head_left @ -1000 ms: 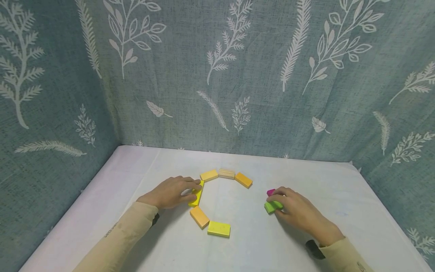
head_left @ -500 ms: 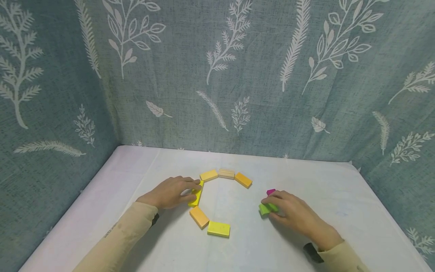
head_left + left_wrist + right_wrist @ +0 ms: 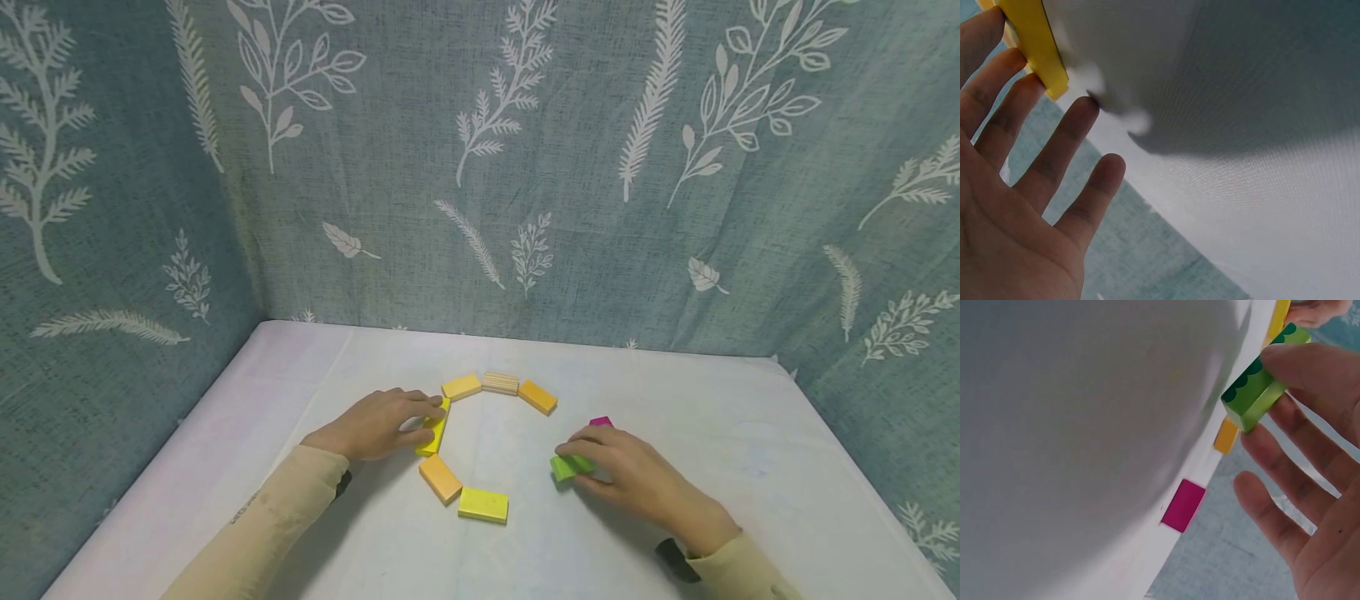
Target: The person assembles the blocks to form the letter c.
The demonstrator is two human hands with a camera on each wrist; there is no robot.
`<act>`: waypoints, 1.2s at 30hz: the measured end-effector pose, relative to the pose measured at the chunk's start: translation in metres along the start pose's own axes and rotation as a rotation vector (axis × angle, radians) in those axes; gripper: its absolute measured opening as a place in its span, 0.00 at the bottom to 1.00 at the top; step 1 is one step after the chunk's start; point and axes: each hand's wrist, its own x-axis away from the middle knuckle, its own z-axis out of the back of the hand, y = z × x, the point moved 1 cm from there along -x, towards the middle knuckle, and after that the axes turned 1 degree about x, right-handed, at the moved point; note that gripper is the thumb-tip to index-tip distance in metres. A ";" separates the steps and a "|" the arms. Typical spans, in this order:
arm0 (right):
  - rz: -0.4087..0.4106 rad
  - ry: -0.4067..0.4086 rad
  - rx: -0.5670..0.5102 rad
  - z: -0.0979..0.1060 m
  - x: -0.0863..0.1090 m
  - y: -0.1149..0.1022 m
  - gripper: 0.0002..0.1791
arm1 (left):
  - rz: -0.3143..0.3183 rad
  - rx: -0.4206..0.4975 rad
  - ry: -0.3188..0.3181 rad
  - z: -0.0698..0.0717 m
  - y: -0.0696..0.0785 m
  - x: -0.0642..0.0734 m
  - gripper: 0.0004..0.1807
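My left hand is at the left of a curved row of blocks, with thumb and fingertips on a yellow block lying flat. In the left wrist view the yellow block sits at the fingertips; the lower fingers are spread free of it. To the right of the row, my right hand pinches a green block between thumb and fingers. The right wrist view shows a dark green scalloped band on that green block. A magenta block lies just beyond the right hand, partly hidden by it.
The curve also has a light orange block, a striped wooden block, an orange block, another orange block and a yellow-green block. A leaf-patterned cloth hangs behind the white table.
My right hand has moved left with the green block, towards the row, and away from the magenta block. My left hand and the row of blocks have stayed in place.
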 end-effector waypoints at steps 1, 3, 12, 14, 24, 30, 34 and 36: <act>0.002 -0.004 -0.007 0.000 -0.001 -0.001 0.23 | 0.001 -0.001 0.000 0.000 0.000 0.000 0.20; 0.007 -0.017 -0.017 -0.002 -0.003 -0.003 0.23 | 0.002 -0.001 0.000 0.000 0.000 0.000 0.20; 0.073 -0.014 -0.031 -0.007 -0.012 -0.014 0.22 | 0.003 -0.008 0.007 -0.001 0.000 0.000 0.20; 0.081 -0.020 -0.032 -0.008 -0.014 -0.016 0.22 | 0.003 -0.010 0.007 -0.001 0.000 0.000 0.20; 0.100 -0.080 -0.070 -0.010 -0.020 -0.028 0.19 | -0.006 -0.005 0.004 -0.001 0.000 -0.001 0.20; 0.103 -0.107 -0.059 -0.014 -0.022 -0.031 0.17 | -0.003 -0.007 0.006 0.000 0.000 0.000 0.20; 0.110 -0.108 -0.075 -0.015 -0.022 -0.032 0.16 | -0.005 -0.011 0.010 0.000 0.000 0.000 0.19; 0.114 -0.109 -0.082 -0.015 -0.022 -0.034 0.16 | -0.005 -0.012 0.009 0.000 0.000 0.000 0.19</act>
